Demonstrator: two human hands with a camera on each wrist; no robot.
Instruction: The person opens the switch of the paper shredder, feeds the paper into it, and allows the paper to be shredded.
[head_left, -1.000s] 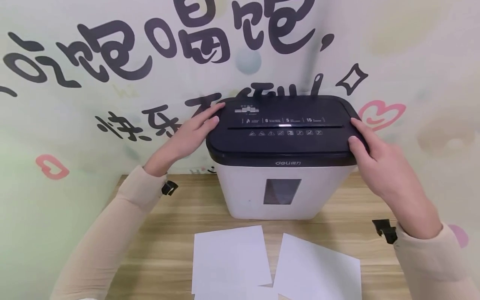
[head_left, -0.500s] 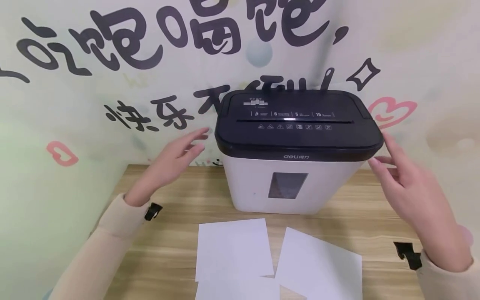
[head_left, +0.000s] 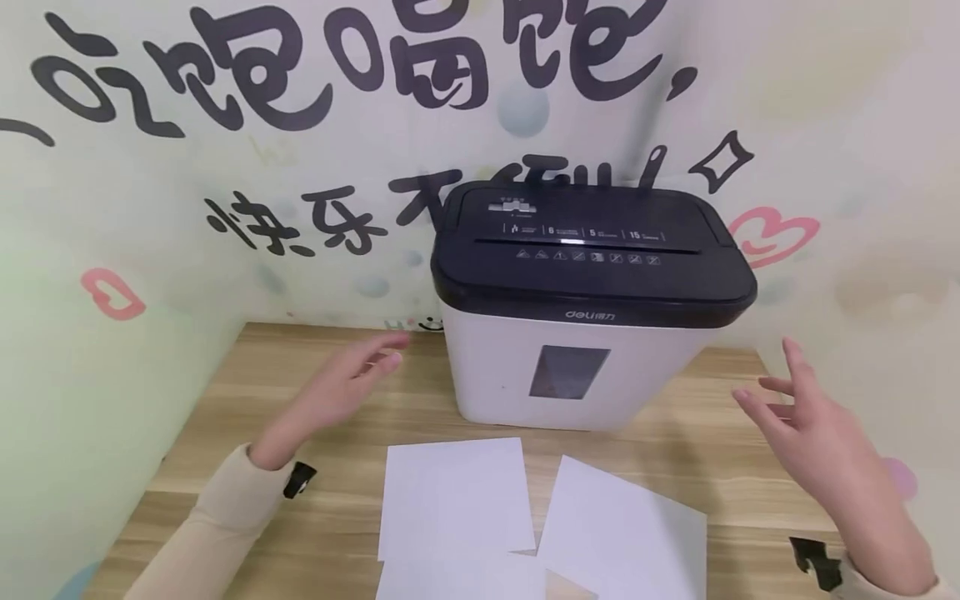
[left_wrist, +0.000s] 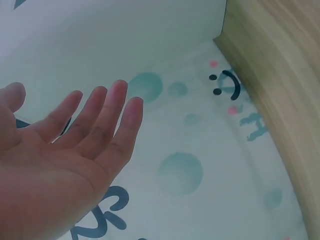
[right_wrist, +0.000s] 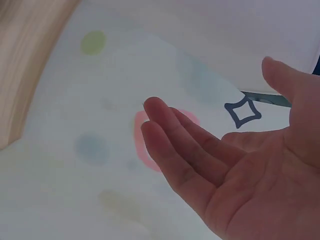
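Note:
A paper shredder (head_left: 555,367) with a black top and a white bin stands upright at the back of the table. Its narrow feed slot runs across the lid, and a dark window sits in the bin's front. To the left of the bin, my left hand (head_left: 341,387) hovers apart from it, fingers relaxed and holding nothing; the left wrist view shows the bare palm (left_wrist: 55,170). On the other side my right hand (head_left: 817,433) is raised clear of the shredder, its fingers loosely bent and its palm (right_wrist: 265,185) bare.
Several white paper sheets (head_left: 453,500) lie on the wooden table (head_left: 337,475) in front of the shredder, some overlapping. Right behind the shredder rises a wall covering (head_left: 360,292) printed with dark characters and pink hearts.
Both hands were on the sides of the shredder's lid. They have let go, spread outward and come down, left hand to the left, right hand to the right. The papers stayed put.

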